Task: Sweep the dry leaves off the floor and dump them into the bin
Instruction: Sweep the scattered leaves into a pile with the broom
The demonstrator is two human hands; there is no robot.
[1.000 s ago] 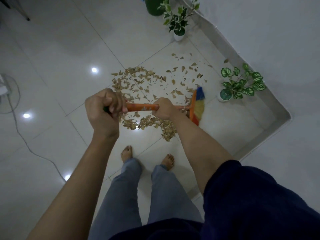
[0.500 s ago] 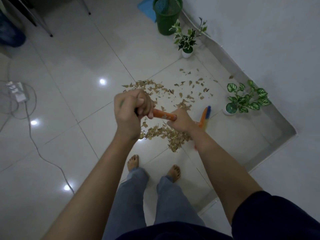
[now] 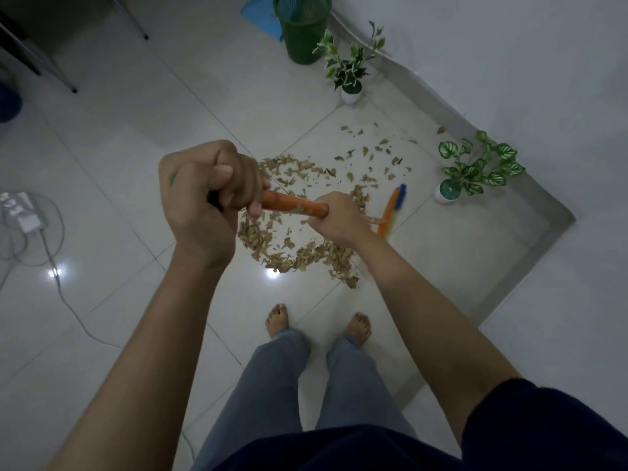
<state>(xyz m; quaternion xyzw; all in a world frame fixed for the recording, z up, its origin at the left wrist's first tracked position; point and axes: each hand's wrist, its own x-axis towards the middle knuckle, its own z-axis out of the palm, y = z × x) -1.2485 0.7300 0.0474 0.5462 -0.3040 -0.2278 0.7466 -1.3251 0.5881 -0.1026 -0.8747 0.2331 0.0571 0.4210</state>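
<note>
While both hands grip the orange plastic broom handle (image 3: 294,204), the left hand (image 3: 207,202) holds its upper end with the fingers (image 3: 244,185) curled tight around it and the thumb laid across them, and the right hand (image 3: 334,215) holds it lower down, its fingers wrapped under the shaft and mostly hidden from view. Past the right hand the orange broom head with blue and yellow bristles (image 3: 392,209) sits at the right edge of the scattered dry brown leaves (image 3: 306,256); whether the bristles touch the floor cannot be told.

Most of the leaves lie in a loose ring on the glossy white tiled floor (image 3: 102,137), just ahead of the person's bare feet (image 3: 277,319), with thinner bits strewn farther out toward the wall. A round green mesh waste bin (image 3: 304,32) stands well apart from the leaves, near the wall at the top, with a flat blue plastic piece (image 3: 260,13) just beside it. One small potted plant with white-edged leaves (image 3: 350,68) stands near the bin; another potted plant with green striped leaves (image 3: 475,171) stands by the grey skirting, near the broom head. At the left edge a white power strip with a cable (image 3: 20,215) lies on the floor.
</note>
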